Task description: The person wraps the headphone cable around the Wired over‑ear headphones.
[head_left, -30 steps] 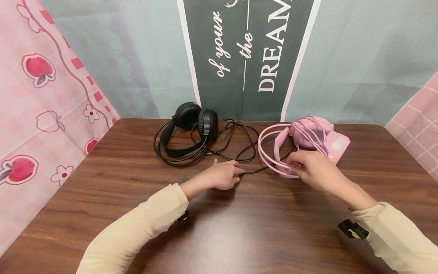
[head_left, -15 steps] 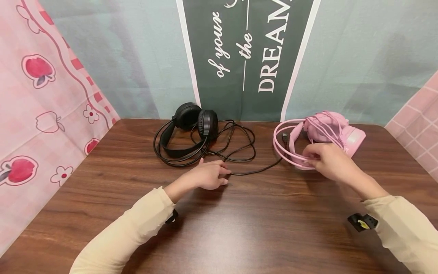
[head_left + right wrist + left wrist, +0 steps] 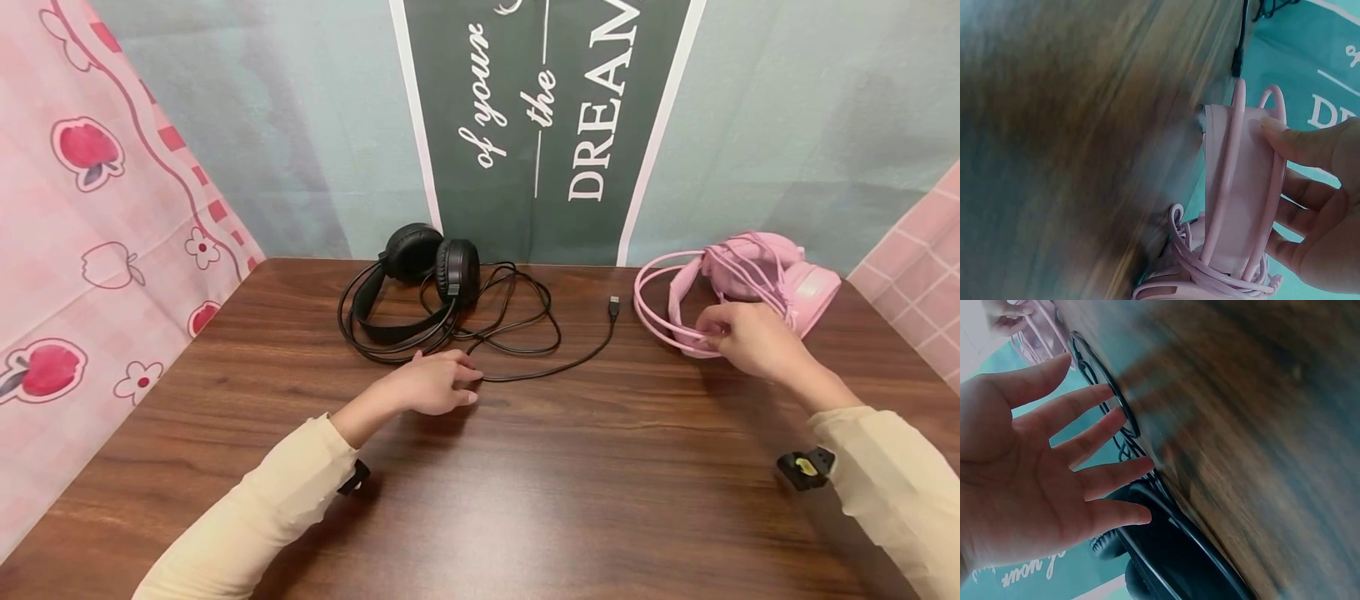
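Note:
At the right back of the table, my right hand [image 3: 753,333] grips the headband of the pink headphones [image 3: 750,262], its thumb on the band in the right wrist view. A pink cord is wound around their ear cups. My left hand [image 3: 435,382] is over the table in front of the black headphones [image 3: 390,333], palm showing and fingers [image 3: 1094,439] spread in the left wrist view. Its fingertips are close to the black cable [image 3: 540,374]; I cannot tell whether they touch it. That cable ends in a USB plug [image 3: 614,306] pointing toward the back.
The brown wooden table [image 3: 495,508] ends at a grey-green backdrop [image 3: 300,125] with a lettered dark panel. A pink fruit-patterned cloth [image 3: 97,250] hangs along the left side, and a pink tiled surface [image 3: 915,267] borders the right.
My right hand has moved the pink headphones rightward and slightly back, uncovering the black cable's USB plug. My left hand has shifted left along the cable. The black headphones have stayed in place.

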Available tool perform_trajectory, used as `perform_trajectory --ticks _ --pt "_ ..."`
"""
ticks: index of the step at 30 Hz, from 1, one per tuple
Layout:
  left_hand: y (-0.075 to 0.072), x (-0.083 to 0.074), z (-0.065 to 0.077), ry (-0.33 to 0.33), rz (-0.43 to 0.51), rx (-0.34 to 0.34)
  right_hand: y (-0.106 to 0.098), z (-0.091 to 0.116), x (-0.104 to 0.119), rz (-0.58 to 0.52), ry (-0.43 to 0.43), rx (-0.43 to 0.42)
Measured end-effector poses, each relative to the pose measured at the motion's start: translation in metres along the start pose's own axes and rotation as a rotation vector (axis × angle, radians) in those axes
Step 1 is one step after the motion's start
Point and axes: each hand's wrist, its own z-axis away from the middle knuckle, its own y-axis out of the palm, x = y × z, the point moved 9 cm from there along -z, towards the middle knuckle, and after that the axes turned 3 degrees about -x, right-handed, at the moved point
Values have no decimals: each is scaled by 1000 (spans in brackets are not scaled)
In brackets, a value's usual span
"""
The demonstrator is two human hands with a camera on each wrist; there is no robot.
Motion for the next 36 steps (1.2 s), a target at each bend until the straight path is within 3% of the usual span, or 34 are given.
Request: perform_trajectory --ticks 12,24,28,31,36 --pt "-3 7 4 62 32 -22 3 -5 -26 51 112 95" --pt "-3 11 11 45 89 -44 20 -1 -33 104 156 198" --pt "-15 8 14 94 140 -149 25 1 -27 91 127 161" --pt "-37 11 16 90 197 -302 27 -1 -17 41 75 103" --pt "-78 37 26 -80 294 -508 26 -10 22 -84 -70 3"
